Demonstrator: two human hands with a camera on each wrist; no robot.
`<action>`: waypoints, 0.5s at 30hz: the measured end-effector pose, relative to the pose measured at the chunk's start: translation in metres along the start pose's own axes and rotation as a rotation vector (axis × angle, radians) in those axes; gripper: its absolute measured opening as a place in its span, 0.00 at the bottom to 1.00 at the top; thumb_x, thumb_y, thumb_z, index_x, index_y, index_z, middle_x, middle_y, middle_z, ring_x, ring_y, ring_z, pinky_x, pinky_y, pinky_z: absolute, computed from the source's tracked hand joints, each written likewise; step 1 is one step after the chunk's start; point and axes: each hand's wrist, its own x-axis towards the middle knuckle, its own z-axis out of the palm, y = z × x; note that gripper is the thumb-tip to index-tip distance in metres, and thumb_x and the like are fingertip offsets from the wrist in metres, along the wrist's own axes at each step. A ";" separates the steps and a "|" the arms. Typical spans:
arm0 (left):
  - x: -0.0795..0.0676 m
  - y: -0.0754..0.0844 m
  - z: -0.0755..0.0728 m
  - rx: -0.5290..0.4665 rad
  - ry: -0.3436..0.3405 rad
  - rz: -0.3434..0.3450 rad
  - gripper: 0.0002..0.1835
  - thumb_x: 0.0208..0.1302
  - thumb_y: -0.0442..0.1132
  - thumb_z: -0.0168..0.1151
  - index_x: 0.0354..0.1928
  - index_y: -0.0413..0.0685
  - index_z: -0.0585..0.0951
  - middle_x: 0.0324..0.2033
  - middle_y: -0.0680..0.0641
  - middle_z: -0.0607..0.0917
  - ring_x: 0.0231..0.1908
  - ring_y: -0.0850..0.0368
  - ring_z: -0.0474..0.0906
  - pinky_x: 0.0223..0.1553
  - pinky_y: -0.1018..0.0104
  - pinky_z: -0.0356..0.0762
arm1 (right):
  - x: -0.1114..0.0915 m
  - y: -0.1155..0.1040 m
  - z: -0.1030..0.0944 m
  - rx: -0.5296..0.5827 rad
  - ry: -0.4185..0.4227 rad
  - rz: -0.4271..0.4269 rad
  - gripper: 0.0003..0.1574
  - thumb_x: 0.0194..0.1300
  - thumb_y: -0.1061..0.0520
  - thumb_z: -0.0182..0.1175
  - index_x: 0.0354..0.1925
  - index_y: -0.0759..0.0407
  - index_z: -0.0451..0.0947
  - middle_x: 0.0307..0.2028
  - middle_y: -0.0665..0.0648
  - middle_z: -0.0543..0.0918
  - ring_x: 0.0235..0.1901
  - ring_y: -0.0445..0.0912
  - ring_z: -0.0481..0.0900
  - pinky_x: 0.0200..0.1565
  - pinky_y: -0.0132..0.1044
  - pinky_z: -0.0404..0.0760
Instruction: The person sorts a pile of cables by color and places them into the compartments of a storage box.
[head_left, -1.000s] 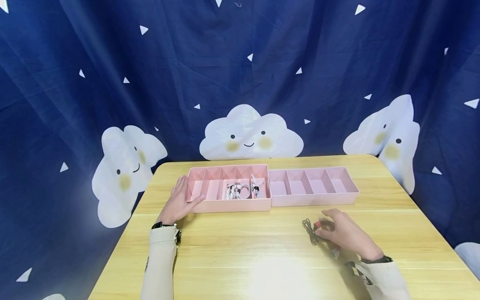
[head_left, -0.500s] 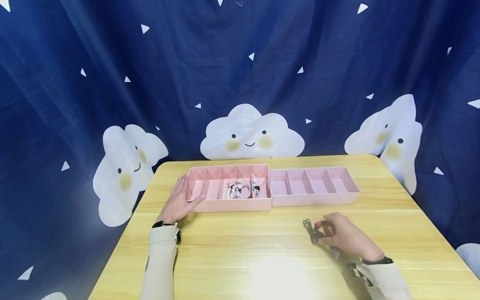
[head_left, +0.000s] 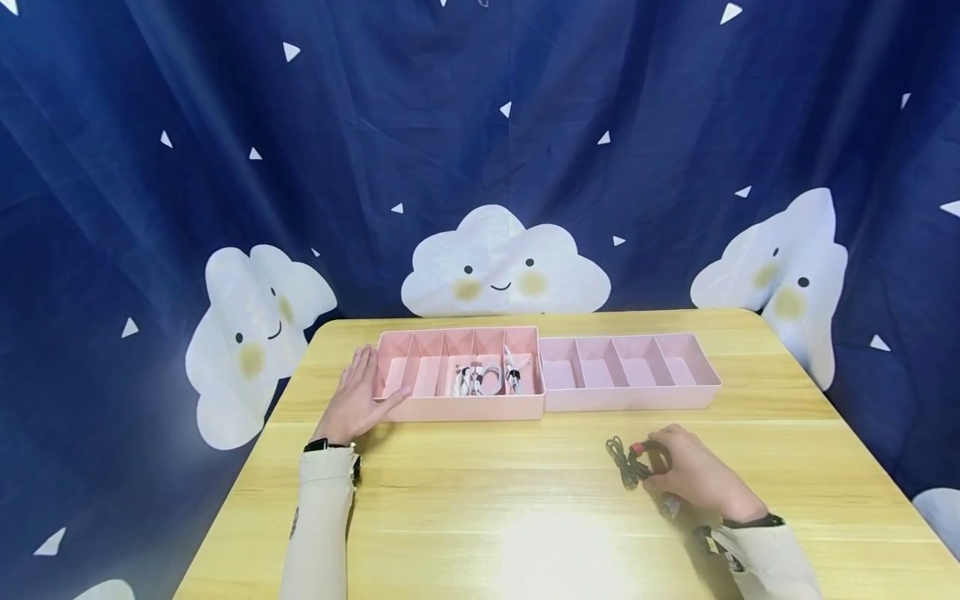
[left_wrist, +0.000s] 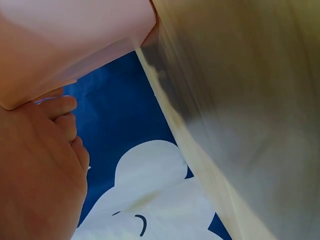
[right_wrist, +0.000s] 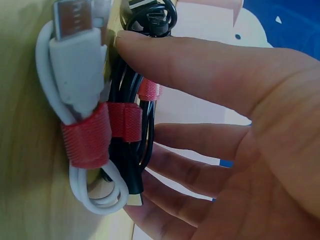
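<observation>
My left hand (head_left: 352, 404) rests against the left end of a pink divided organizer box (head_left: 465, 409), fingers along its side and thumb over the front rim. White cables (head_left: 476, 381) bundled with black ties lie in its right-hand compartments. At the right, my right hand (head_left: 701, 471) holds a coiled black cable (right_wrist: 131, 85) with a red strap, between thumb and fingers, low over the table. Another black cable bundle (head_left: 628, 462) lies just left of it. A white cable (right_wrist: 75, 70) with a red strap lies near the wrist, mostly under the hand in the head view.
A paler pink divided box (head_left: 630, 399) adjoins the first box's right end, with bare compartments. Both stand toward the back of the wooden table (head_left: 465, 500). Behind the table hangs a dark blue curtain (head_left: 360, 108) with clouds.
My right thumb and fingers have settled around the black cable, with the hand shifted only slightly. The left hand and both boxes stay in place.
</observation>
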 end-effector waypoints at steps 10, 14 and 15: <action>0.000 0.003 -0.004 0.023 -0.007 -0.001 0.63 0.66 0.75 0.53 0.82 0.36 0.41 0.83 0.35 0.42 0.83 0.37 0.37 0.82 0.37 0.41 | 0.001 0.002 0.003 -0.004 0.008 0.000 0.26 0.50 0.57 0.78 0.47 0.62 0.83 0.40 0.56 0.79 0.40 0.47 0.73 0.37 0.34 0.74; 0.000 0.003 -0.003 0.022 -0.012 -0.011 0.63 0.66 0.76 0.53 0.82 0.37 0.40 0.83 0.35 0.42 0.84 0.39 0.36 0.83 0.38 0.41 | 0.002 0.002 0.003 -0.019 0.020 -0.014 0.18 0.51 0.57 0.77 0.39 0.58 0.81 0.37 0.55 0.78 0.38 0.46 0.72 0.34 0.33 0.72; 0.000 0.003 -0.002 0.022 -0.015 -0.013 0.63 0.66 0.76 0.52 0.82 0.37 0.40 0.83 0.35 0.42 0.84 0.39 0.36 0.83 0.38 0.40 | 0.002 0.002 0.003 -0.021 0.021 -0.015 0.16 0.52 0.57 0.76 0.37 0.57 0.80 0.37 0.54 0.78 0.38 0.46 0.72 0.33 0.33 0.72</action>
